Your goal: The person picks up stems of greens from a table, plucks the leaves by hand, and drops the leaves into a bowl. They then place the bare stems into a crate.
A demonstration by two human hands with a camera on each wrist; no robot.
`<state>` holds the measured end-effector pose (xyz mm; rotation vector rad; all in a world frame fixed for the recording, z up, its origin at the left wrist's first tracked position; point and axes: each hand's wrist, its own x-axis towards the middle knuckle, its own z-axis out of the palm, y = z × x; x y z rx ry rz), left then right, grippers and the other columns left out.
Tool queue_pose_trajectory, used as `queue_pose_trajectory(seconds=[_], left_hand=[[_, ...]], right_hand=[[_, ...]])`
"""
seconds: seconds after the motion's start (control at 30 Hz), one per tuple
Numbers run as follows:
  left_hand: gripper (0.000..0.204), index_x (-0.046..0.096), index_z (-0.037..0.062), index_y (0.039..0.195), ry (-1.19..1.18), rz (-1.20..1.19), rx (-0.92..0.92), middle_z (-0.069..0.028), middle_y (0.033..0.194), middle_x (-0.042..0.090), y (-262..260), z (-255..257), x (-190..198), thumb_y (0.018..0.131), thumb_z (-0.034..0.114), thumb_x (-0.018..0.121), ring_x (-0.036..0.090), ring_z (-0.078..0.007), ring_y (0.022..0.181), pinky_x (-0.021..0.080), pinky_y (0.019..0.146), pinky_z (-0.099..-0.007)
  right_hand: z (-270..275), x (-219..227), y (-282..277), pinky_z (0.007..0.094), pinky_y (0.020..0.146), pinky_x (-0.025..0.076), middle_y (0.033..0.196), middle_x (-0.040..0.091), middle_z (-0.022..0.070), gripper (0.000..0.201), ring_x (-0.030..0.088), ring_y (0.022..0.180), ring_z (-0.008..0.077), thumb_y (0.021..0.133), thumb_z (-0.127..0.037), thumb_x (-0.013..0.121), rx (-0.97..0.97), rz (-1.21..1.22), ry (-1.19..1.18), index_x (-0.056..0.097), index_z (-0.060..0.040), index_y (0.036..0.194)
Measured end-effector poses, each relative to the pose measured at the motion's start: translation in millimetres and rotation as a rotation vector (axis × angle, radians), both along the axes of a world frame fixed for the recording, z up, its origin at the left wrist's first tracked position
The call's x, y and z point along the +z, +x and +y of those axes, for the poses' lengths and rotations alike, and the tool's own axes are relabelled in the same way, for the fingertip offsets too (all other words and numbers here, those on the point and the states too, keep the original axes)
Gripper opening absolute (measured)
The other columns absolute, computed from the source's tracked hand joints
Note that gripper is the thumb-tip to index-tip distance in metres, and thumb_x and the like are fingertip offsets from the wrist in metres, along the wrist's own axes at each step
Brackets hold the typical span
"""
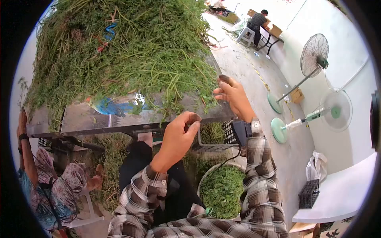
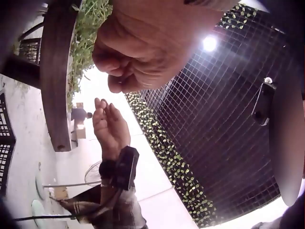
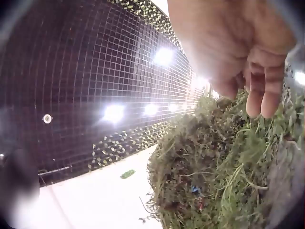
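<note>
A big heap of green leafy stems (image 1: 131, 59) covers most of the dark table (image 1: 85, 121). In front of the table edge is the left hand (image 1: 176, 139), its fingers curled and its thumb near the index finger; the left wrist view shows that hand (image 2: 143, 47) with nothing visible in it. At the table's right corner, beside loose stems, the right hand (image 1: 234, 97) is raised with its fingers loosely bent. From the right wrist view, the fingers of the right hand (image 3: 238, 47) hang over the greens (image 3: 214, 167), with no stem visibly held.
Below the table are a round tub of cut greens (image 1: 224, 190) and a black crate (image 1: 229, 133). A blue strip (image 1: 113, 106) lies at the table front. Another person (image 1: 59, 182) sits at left; fans (image 1: 313, 55) stand at right, and someone (image 1: 258, 22) sits at a far table.
</note>
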<state>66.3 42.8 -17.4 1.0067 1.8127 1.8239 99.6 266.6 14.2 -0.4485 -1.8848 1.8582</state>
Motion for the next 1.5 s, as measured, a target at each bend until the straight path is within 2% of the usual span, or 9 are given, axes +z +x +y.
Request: queue_pose_trajectory(seconds=[0.23, 0.3, 0.5, 0.6, 0.67, 0.8, 1.0, 1.13, 1.5], left_hand=[[0.017, 0.055, -0.0001, 0.096, 0.047, 0.023, 0.065, -0.0069, 0.081, 0.056, -8, -8, 2, 0.084, 0.011, 0.055, 0.049, -0.014, 0.063, 0.041, 0.059, -0.0278], [0.015, 0.055, 0.0007, 0.099, 0.048, -0.004, 0.036, 0.0024, 0.078, 0.051, -9, -10, 3, 0.087, 0.01, 0.054, 0.042, -0.0051, 0.066, 0.037, 0.058, -0.0215], [0.016, 0.054, 0.0004, 0.1, 0.036, -0.006, 0.026, 0.0007, 0.08, 0.052, -10, -15, 8, 0.087, 0.01, 0.054, 0.042, -0.0054, 0.065, 0.037, 0.057, -0.0219], [0.016, 0.055, -0.0002, 0.099, 0.042, 0.023, 0.05, -0.0006, 0.08, 0.053, -10, -14, 7, 0.087, 0.01, 0.054, 0.044, -0.0066, 0.065, 0.038, 0.058, -0.0226], [0.015, 0.055, -0.0005, 0.099, 0.056, 0.029, 0.058, -0.0012, 0.08, 0.053, -10, -13, 6, 0.087, 0.009, 0.055, 0.045, -0.0073, 0.066, 0.039, 0.059, -0.023], [0.015, 0.055, -0.0012, 0.097, 0.069, 0.034, 0.053, -0.0028, 0.081, 0.054, -9, -13, 6, 0.086, 0.009, 0.055, 0.047, -0.0083, 0.067, 0.041, 0.062, -0.0236], [0.015, 0.056, -0.001, 0.097, 0.031, 0.058, 0.053, -0.002, 0.08, 0.053, -11, -14, 6, 0.086, 0.009, 0.054, 0.046, -0.008, 0.067, 0.04, 0.061, -0.0238], [0.014, 0.056, -0.0002, 0.097, 0.039, 0.046, 0.064, -0.0009, 0.078, 0.053, -10, -13, 5, 0.087, 0.01, 0.054, 0.045, -0.0074, 0.066, 0.039, 0.059, -0.0233], [0.014, 0.057, 0.003, 0.099, 0.314, -0.149, 0.306, 0.0039, 0.085, 0.054, -30, -29, 19, 0.089, 0.011, 0.053, 0.045, -0.005, 0.074, 0.038, 0.068, -0.0212]], right_hand=[[0, 2, -49, 0.0249, 0.052, 0.049, 0.092, 0.054, 0.0144, 0.044, 0.057, 0.064, 0.0143, 0.081, -0.01, 0.057, 0.036, -0.348, 0.065, 0.041, 0.0147, 0.113], [-3, 4, -55, 0.0244, 0.046, 0.046, 0.084, 0.055, 0.0106, 0.032, 0.054, 0.058, 0.0121, 0.08, -0.01, 0.058, 0.027, -0.332, 0.047, 0.048, 0.0107, 0.103], [-3, 6, -69, 0.0258, 0.04, 0.038, 0.066, 0.054, 0.0043, 0.02, 0.048, 0.051, 0.0092, 0.079, -0.012, 0.059, 0.034, -0.401, 0.181, 0.056, 0.0043, 0.09], [-2, -11, -72, 0.0319, 0.045, 0.041, 0.06, 0.054, 0.0079, 0.022, 0.051, 0.052, 0.0141, 0.078, -0.016, 0.06, -0.012, -0.41, 0.404, 0.059, 0.0048, 0.082], [-4, -23, -74, 0.0359, 0.054, 0.044, 0.058, 0.052, 0.0128, 0.026, 0.054, 0.057, 0.0198, 0.075, -0.02, 0.061, -0.123, -0.375, 0.931, 0.06, 0.0058, 0.078], [-1, -34, -78, 0.0352, 0.062, 0.045, 0.06, 0.051, 0.0162, 0.028, 0.056, 0.062, 0.0228, 0.074, -0.021, 0.062, -0.129, -0.471, 1.001, 0.061, 0.0065, 0.078], [-9, 13, -69, 0.0251, 0.049, 0.038, 0.065, 0.057, 0.0005, 0.026, 0.047, 0.055, 0.0074, 0.078, -0.019, 0.061, -0.141, -0.086, 0.355, 0.064, 0.0031, 0.092], [-17, 46, -59, 0.0205, 0.047, 0.033, 0.065, 0.055, -0.0031, 0.02, 0.042, 0.054, 0.0024, 0.08, -0.016, 0.061, -0.177, 0.085, 0.327, 0.065, 0.0006, 0.091], [-43, 52, -23, 0.0286, 0.057, 0.04, 0.071, 0.057, 0.0103, 0.015, 0.052, 0.062, 0.0182, 0.078, -0.009, 0.059, -0.202, 0.136, 0.968, 0.062, 0.0025, 0.087]])
